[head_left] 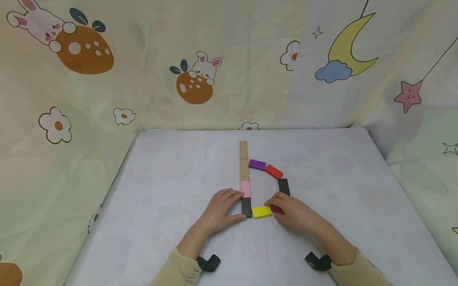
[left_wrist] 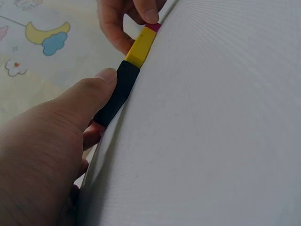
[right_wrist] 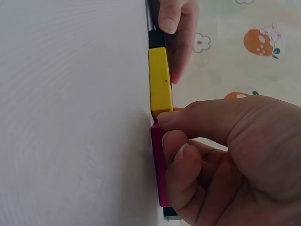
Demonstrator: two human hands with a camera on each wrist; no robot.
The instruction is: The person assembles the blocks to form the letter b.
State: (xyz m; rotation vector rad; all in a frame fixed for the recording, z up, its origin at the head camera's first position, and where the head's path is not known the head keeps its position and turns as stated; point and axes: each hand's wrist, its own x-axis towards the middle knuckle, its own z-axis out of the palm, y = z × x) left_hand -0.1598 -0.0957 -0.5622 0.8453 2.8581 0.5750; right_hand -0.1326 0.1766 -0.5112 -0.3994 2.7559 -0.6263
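Observation:
My right hand (head_left: 293,212) pinches a magenta block (right_wrist: 160,167) between thumb and curled fingers, at the right end of a yellow block (head_left: 261,212). That yellow block lies flat, its left end against the foot of an upright column. A black block (head_left: 246,207) forms the column's bottom, with a pink block (head_left: 245,189) above it. From the left, my left hand (head_left: 221,210) steadies the column, fingertips at the pink block and thumb by the black block's lower end. In the head view, the right fingers partly cover the magenta block.
Two wooden blocks (head_left: 244,159) top the column. Curving down from its right side are a purple block (head_left: 257,164), a red block (head_left: 273,171) and a second black block (head_left: 284,186). All lie on the white tabletop (head_left: 169,170), with a printed cloth (head_left: 143,78) behind.

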